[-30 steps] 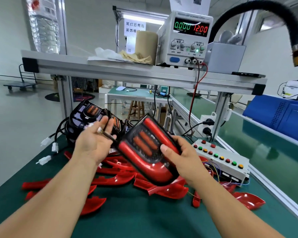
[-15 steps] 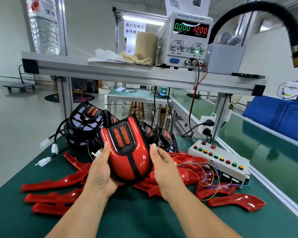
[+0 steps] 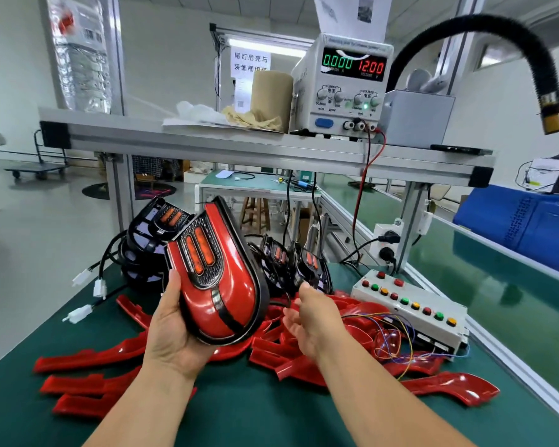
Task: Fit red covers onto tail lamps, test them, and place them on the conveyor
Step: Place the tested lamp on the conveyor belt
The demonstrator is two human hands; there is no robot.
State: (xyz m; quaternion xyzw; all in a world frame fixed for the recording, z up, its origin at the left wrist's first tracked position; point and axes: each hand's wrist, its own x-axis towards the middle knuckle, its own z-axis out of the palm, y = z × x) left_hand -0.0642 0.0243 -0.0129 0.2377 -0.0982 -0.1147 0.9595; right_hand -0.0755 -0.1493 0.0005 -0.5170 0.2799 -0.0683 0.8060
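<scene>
bench: green mat (image 3: 271, 414) under an aluminium shelf (image 3: 207, 146); the conveyor (image 3: 484, 285) runs along the right side and the factory floor lies open to the left.
tail lamp: the tail lamp (image 3: 220, 285) has its red cover on and is tilted up off the mat, above the heap of loose covers (image 3: 88, 359).
left hand: the left hand (image 3: 171, 333) cradles the lamp from below, thumb along its left edge, and carries it alone.
right hand: the right hand (image 3: 310, 317) is relaxed and holds nothing, palm turned inward, just beside the lamp's right rim but apart from it.
power supply: the power supply (image 3: 346, 88) reads zero current at twelve volts, so the test looks not yet run.
risk, slip: the glossy lamp sits high in a one-hand hold and could roll off the palm onto the covers below and get scuffed.
risk, snag: coloured wires (image 3: 391, 333) from the button box (image 3: 410, 308) trail over the covers near the right hand, so a reach that way could hook them.
risk, cover: i cannot tell whether the cover is seated all round; a loose clip could let it pop off.
edges: the conveyor rail is close on the right, the shelf is low overhead, and bare lamps (image 3: 155, 233) are stacked behind.
open room: the bare mat nearest the person and the air between the hands and the shelf give the freest path.
</scene>
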